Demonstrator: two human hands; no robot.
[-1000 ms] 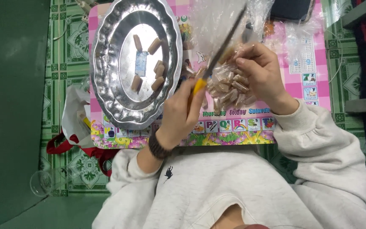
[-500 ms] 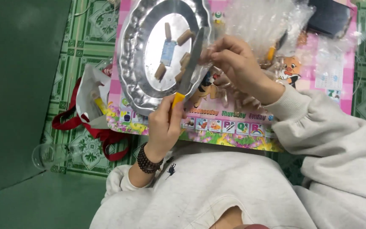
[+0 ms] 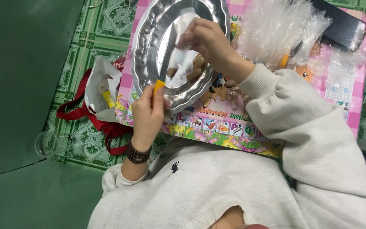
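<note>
My left hand (image 3: 147, 114), with a bead bracelet on the wrist, grips a knife (image 3: 164, 70) by its yellow handle. The blade points up over a scalloped silver tray (image 3: 138, 63). My right hand (image 3: 208, 42) is above the tray's middle, pinching a clear plastic wrapper (image 3: 182, 55) that hangs next to the blade. Under it, several brown stick-shaped pieces (image 3: 198, 68) lie in the tray.
The tray rests on a pink picture mat (image 3: 217, 123). A heap of clear plastic wrappers (image 3: 276, 29) with another yellow-handled tool (image 3: 285, 59) lies at the right, a black flat object (image 3: 344, 27) beyond it. A red-and-white bag (image 3: 98, 89) and a clear glass (image 3: 49, 144) sit on the green patterned floor.
Both hands moved left from the packet of brown pieces to over the tray. My right hand now holds a clear wrapper above the tray; the knife stays in my left hand.
</note>
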